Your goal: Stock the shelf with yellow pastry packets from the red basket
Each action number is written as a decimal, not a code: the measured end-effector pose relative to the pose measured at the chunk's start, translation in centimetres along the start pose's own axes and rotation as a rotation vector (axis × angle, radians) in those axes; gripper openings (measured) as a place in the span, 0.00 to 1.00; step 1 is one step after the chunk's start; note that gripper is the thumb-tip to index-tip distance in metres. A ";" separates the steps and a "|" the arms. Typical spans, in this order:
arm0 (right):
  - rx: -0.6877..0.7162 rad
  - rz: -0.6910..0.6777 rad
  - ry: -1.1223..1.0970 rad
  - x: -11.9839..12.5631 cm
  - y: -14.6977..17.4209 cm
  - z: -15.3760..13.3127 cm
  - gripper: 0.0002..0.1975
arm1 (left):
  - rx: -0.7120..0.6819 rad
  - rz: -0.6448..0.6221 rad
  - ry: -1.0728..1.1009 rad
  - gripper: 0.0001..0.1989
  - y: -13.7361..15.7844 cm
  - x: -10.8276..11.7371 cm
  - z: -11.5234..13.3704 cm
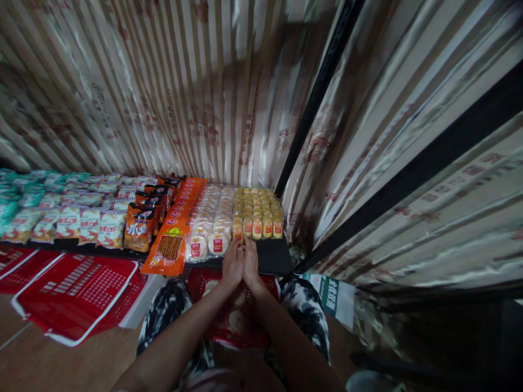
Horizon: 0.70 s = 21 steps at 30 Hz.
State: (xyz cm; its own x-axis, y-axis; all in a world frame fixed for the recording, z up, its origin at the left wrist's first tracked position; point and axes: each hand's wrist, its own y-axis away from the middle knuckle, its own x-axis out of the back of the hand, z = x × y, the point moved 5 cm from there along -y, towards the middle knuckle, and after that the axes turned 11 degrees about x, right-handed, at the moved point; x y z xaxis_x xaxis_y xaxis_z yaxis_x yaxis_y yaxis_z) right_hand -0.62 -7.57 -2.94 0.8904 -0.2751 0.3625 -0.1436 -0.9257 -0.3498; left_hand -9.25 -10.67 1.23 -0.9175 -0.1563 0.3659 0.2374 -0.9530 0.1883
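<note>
Side by side at the front edge of a black shelf, my left hand (233,262) and my right hand (250,260) meet with fingers drawn in. Their fingertips are at the bottom of a yellow snack packet (237,227) with a red label, in the leftmost front spot of the yellow rows; my fingers partly hide it. More yellow snack packets (267,226) stand to its right in rows. Directly left lie clear-wrapped round white crackers (218,243) with red labels. Below my forearms sits a red basket (274,283) holding several pale round packs, partly covered by my arms.
On the black shelf (272,258), orange bags of brown sticks (168,245), orange-black bags (138,226), white snack bags (87,224) and teal bags (8,212) extend leftward. Another red basket (90,294) stands at lower left. A black post (310,103) rises before the striped curtain (229,81).
</note>
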 end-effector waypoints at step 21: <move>0.019 -0.004 0.030 0.3 0.1 -0.6 0.23 | -0.066 0.007 -0.103 0.21 -0.2 -0.1 0.3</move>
State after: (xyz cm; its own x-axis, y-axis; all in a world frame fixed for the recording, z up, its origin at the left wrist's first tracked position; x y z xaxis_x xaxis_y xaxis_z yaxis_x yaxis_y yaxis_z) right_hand -0.68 -7.91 -2.37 0.8776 -0.2791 0.3898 -0.1314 -0.9220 -0.3643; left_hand -9.06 -10.43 1.39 -0.8773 -0.1384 0.4595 0.2187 -0.9676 0.1261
